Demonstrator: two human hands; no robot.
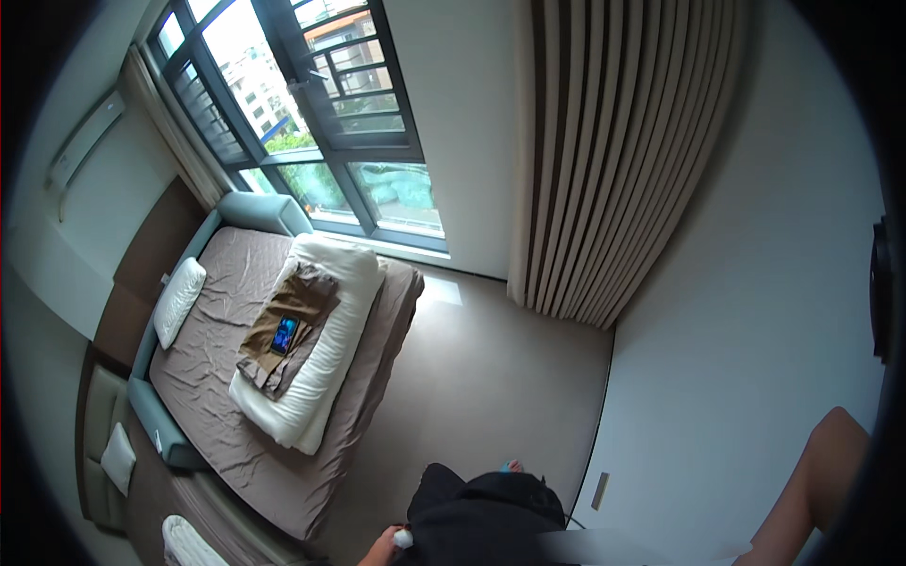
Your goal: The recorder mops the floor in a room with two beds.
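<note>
Only part of the left hand [382, 547] is seen at the lower edge, against dark clothing [481, 519], touching a small white object [404, 539] too small to identify; its finger spread cannot be told. The right forearm [812, 481] is cut off by the rim, its hand hidden. A phone [284, 334] lies on folded brown cloth [293, 325] on the bed [217, 377], well apart.

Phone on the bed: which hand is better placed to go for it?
Left, probably. The left hand shows low in the picture, toward the bed where the phone lies. Of the right arm only the forearm shows, far right by the wall. Neither is near.
</note>
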